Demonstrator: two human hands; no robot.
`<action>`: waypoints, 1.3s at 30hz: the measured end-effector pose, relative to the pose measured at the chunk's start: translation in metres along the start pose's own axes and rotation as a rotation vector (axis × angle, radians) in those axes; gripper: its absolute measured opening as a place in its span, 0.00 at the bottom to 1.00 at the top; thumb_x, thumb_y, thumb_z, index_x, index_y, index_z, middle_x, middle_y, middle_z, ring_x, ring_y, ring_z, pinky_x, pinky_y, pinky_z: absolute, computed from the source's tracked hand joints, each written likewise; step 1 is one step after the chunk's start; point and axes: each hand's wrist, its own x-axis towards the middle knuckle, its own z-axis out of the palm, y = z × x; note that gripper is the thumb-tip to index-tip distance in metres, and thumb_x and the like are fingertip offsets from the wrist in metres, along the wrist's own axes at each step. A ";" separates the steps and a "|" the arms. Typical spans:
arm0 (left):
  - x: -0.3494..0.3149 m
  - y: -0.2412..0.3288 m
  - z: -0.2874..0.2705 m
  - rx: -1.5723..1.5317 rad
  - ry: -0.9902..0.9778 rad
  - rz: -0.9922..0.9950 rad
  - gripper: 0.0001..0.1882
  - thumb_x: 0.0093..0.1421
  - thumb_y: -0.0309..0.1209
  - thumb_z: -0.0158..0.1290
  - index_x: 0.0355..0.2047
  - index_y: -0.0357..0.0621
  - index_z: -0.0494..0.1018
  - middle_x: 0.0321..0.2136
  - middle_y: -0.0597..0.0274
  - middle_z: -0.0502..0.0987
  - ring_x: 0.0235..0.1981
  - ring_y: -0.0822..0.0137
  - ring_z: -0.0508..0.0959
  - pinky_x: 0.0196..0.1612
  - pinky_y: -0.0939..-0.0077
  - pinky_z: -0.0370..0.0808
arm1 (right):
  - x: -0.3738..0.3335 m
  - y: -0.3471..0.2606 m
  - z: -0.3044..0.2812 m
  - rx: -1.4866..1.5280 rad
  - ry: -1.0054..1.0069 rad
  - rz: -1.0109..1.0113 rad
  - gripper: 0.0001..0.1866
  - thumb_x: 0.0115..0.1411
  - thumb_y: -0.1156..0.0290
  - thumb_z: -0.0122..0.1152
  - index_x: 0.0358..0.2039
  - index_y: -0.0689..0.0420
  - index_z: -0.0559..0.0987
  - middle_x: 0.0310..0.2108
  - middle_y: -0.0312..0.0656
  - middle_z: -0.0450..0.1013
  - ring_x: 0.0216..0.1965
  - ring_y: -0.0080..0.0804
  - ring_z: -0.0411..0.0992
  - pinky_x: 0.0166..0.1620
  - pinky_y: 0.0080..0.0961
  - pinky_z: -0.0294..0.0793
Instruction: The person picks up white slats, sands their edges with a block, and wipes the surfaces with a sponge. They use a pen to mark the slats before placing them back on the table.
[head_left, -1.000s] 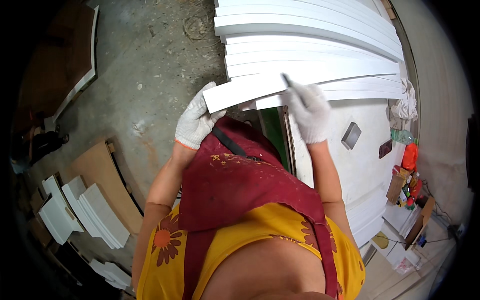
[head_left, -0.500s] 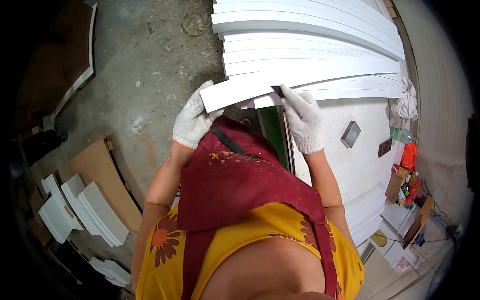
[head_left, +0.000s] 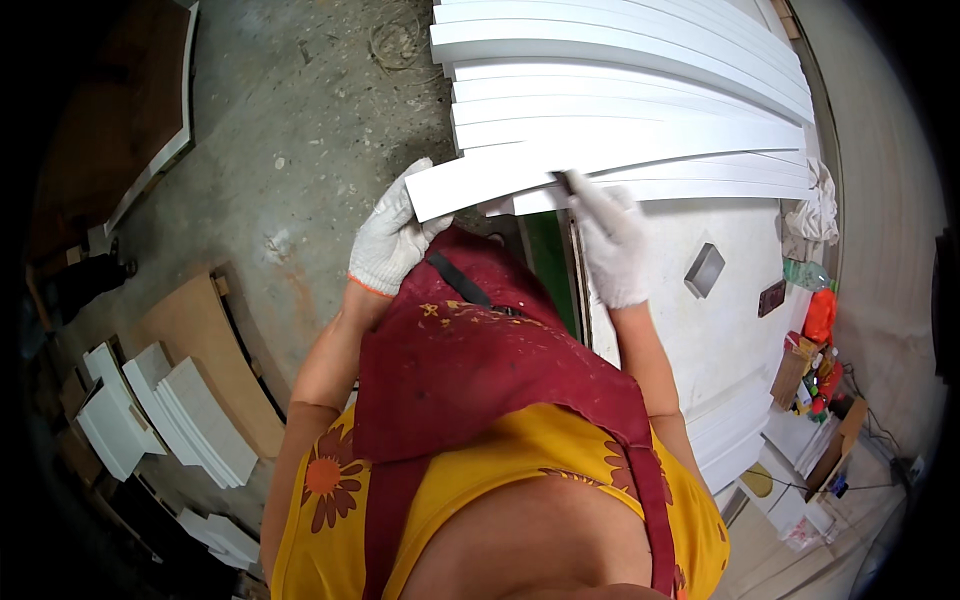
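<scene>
Both my hands wear white knit gloves. My left hand [head_left: 392,240] grips the near left end of a long white board [head_left: 600,160], which lies on top of a stack of similar white boards [head_left: 620,60]. My right hand [head_left: 612,240] presses a small thin tool [head_left: 562,180] against the board's near edge, fingers closed around it. What kind of tool it is cannot be told. A red apron over a yellow flowered top fills the lower middle of the view.
A white worktable [head_left: 720,330] carries a small grey block [head_left: 705,270]. Bottles and boxes [head_left: 815,350] crowd its right end. White panels [head_left: 160,410] and a brown board [head_left: 210,350] lie on the concrete floor [head_left: 290,120] to the left.
My right hand slid left along the board's near edge with the tool. My left hand kept its hold on the board's end.
</scene>
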 end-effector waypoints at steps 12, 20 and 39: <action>0.000 -0.003 0.001 0.048 0.043 -0.029 0.25 0.68 0.27 0.48 0.64 0.38 0.60 0.58 0.51 0.70 0.56 0.54 0.75 0.53 0.54 0.81 | 0.035 0.012 0.013 -0.203 0.411 -0.059 0.16 0.61 0.71 0.60 0.50 0.52 0.82 0.29 0.41 0.70 0.28 0.30 0.73 0.35 0.26 0.74; 0.005 -0.005 -0.001 0.039 -0.015 -0.047 0.26 0.67 0.28 0.51 0.64 0.38 0.61 0.57 0.51 0.72 0.56 0.55 0.75 0.55 0.55 0.79 | -0.002 -0.049 0.081 -0.109 0.221 -0.426 0.22 0.51 0.77 0.61 0.48 0.49 0.82 0.27 0.39 0.69 0.18 0.33 0.69 0.21 0.31 0.71; 0.001 -0.002 0.001 0.147 0.103 0.016 0.24 0.70 0.28 0.42 0.65 0.34 0.58 0.60 0.48 0.67 0.59 0.53 0.71 0.60 0.55 0.71 | 0.018 -0.069 0.082 -0.057 0.286 -0.682 0.09 0.50 0.71 0.60 0.33 0.54 0.79 0.22 0.38 0.67 0.25 0.37 0.70 0.27 0.33 0.71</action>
